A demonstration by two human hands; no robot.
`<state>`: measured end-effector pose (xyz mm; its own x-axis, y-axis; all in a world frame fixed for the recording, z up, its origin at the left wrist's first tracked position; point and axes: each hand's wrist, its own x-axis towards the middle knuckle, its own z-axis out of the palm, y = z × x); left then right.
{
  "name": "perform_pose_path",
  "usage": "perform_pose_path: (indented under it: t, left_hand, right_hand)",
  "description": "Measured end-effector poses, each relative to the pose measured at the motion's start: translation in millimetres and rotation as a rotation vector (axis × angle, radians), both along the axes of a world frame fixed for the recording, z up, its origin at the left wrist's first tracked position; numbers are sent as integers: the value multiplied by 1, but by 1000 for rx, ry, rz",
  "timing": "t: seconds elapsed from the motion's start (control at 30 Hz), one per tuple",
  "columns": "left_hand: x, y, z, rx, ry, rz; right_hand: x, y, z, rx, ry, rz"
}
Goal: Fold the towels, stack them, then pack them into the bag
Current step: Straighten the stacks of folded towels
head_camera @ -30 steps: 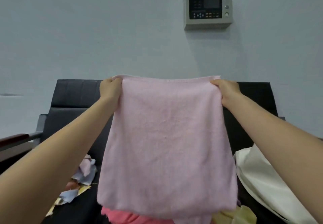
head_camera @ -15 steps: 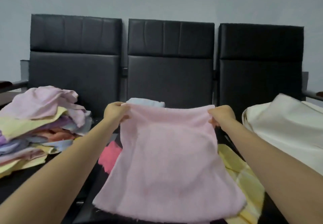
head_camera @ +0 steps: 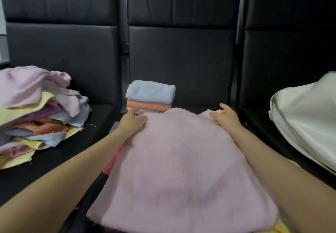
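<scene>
Pink towel laid out flat on the middle seat, ready for its next fold.

The person's left hand (head_camera: 131, 122) and right hand (head_camera: 225, 117) rest at the far corners of the pink towel (head_camera: 181, 169), fingers straight and relaxed, pressing the cloth and pinching nothing. To fold well, the person should likely smooth outward from the middle first, then bring edge to edge squarely so the result matches the folded stack (head_camera: 150, 98) just beyond the towel. The far edge dips between the two hands and wants flattening. The towel looks soft and fuzzy, pale pink, slightly humped over things beneath it. The unfolded pile (head_camera: 34, 112) lies on the left seat; the cream bag (head_camera: 305, 116) waits on the right one.
</scene>
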<state>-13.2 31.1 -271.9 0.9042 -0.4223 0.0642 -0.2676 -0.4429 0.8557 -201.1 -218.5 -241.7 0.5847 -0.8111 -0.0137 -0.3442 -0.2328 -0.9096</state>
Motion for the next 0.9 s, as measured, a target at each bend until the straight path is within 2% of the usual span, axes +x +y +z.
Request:
perform_pose_path:
  t: [0.1, 0.2, 0.4, 0.5, 0.57, 0.63, 0.77, 0.9]
  left_hand:
    - [-20, 4, 13, -10, -56, -23]
    - [-50, 8, 26, -2, -98, -45]
    - [-132, 12, 55, 7, -354, -218]
    - [-174, 18, 61, 10, -558, -354]
    - [-198, 21, 61, 59, -669, -464]
    - [-216, 24, 54, 147, -708, -562]
    - [-233, 29, 26, 332, -793, -728]
    - [-234, 37, 5, 311, -847, -756]
  right_hand:
    - [-15, 9, 5, -184, 99, 88]
    - [-39, 23, 13, -204, 98, 136]
    - [-99, 41, 39, -258, 143, 172]
    - [-127, 54, 43, -152, 188, 136]
    - [-146, 65, 42, 7, 221, 169]
    - [-161, 74, 37, 165, 264, 230]
    - [-182, 79, 20, 313, 241, 237]
    - [-203, 80, 24, 341, 146, 296]
